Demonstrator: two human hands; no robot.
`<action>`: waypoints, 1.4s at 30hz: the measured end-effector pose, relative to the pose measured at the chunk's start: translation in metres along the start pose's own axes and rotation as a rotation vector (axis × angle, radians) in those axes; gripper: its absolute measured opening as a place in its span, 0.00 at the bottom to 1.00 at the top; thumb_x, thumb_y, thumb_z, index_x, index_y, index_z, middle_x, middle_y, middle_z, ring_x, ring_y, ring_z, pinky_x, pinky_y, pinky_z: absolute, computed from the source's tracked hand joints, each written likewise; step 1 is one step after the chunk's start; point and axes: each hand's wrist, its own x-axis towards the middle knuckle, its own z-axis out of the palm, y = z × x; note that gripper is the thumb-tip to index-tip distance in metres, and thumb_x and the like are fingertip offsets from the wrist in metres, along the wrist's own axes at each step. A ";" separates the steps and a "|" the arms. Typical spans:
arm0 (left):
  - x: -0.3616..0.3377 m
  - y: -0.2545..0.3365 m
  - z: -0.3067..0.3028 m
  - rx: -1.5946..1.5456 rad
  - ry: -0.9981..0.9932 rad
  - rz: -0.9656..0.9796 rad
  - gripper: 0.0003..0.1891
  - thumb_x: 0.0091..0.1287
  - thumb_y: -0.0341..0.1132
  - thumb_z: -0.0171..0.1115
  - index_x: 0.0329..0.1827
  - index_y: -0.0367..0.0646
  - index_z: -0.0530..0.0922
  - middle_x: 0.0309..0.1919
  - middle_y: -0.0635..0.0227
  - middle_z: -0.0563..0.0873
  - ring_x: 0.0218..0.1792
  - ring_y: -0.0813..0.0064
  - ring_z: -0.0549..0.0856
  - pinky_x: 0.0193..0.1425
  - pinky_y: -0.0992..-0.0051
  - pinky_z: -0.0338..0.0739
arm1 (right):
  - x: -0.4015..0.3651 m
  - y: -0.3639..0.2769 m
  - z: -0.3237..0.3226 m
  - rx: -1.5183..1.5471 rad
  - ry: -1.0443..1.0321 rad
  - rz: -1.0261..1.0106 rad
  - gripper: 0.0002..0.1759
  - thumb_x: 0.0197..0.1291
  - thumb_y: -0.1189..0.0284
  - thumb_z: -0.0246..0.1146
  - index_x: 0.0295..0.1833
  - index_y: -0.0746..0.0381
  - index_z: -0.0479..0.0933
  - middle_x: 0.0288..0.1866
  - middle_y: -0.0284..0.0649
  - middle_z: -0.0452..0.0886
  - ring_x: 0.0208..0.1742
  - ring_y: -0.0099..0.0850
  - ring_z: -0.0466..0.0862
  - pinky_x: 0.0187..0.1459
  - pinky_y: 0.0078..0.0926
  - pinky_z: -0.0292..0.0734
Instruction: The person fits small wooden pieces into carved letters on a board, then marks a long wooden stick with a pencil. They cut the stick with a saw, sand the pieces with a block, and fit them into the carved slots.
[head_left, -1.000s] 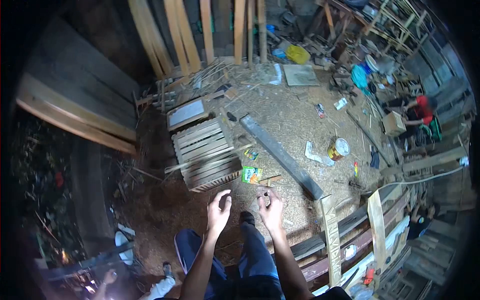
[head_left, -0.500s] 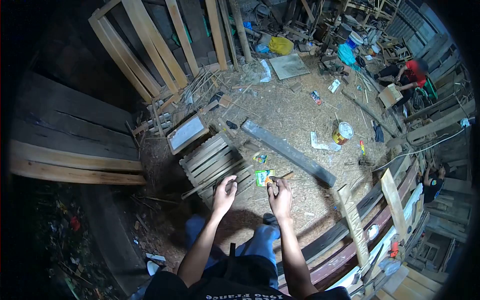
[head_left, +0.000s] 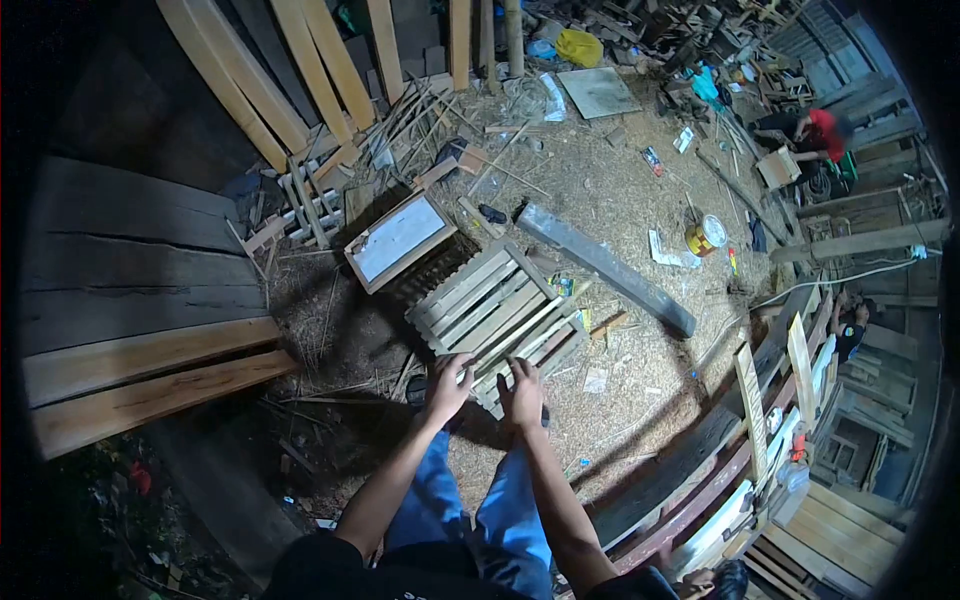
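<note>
1. Location: the slatted wooden crate (head_left: 490, 315) stands on the littered floor (head_left: 640, 400), directly ahead of the wearer's body.
2. Left hand (head_left: 446, 388): positioned at the crate's near left edge; fingers bent, thumb set apart from them. Contact with a slat cannot be determined.
3. Right hand (head_left: 522, 395): positioned over the crate's near portion, fingers bent downward. Whether it grips a slat or only rests there cannot be told.
4. Orientation: the crate lies forward of both hands and slightly to the right. Its slats run diagonally, from near left to far right. The top appears almost square, so no long axis can be fixed with confidence.
5. Nearer hand: the right overlaps the crate further; the left sits closer to its edge.
6. Surroundings: a framed box (head_left: 403, 240) with a pale top stands beyond the crate to the left; a dark beam (head_left: 610, 270) lies diagonally to the right.
</note>
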 end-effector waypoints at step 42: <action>0.069 -0.239 0.150 0.149 -0.047 -0.096 0.14 0.68 0.23 0.63 0.56 0.39 0.81 0.55 0.50 0.85 0.59 0.46 0.82 0.65 0.55 0.78 | 0.104 0.151 0.192 0.146 0.391 0.154 0.43 0.48 0.94 0.60 0.72 0.55 0.74 0.84 0.56 0.53 0.71 0.51 0.69 0.62 0.40 0.78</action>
